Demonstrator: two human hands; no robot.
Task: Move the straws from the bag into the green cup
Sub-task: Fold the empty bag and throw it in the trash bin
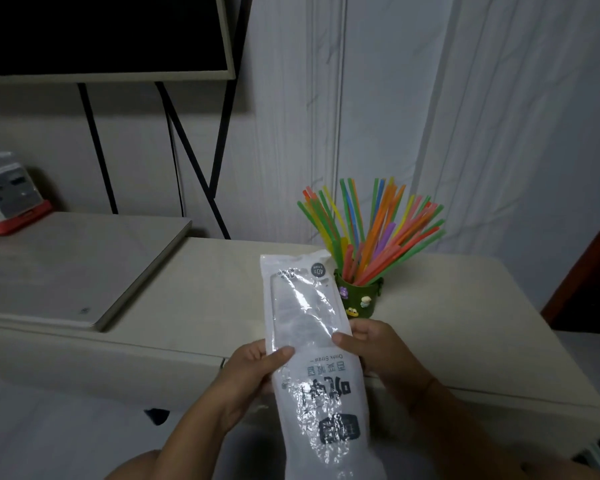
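Note:
A long white plastic straw bag point(305, 320) with black print is held upright in front of me; it looks flat, and I see no straws inside. My left hand point(253, 372) grips its left edge, thumb on the front. My right hand point(371, 344) grips its right edge the same way. Just behind the bag a small green cup point(364, 299) with little stickers stands on the cream table point(447, 306). Several coloured straws point(371, 230) stand fanned out in the cup.
A pale flat board point(80, 268) lies on the table's left part. A white and red device point(7, 199) sits at the far left. A dark screen on black legs point(104, 32) stands behind. A white curtain point(465, 116) hangs at the right.

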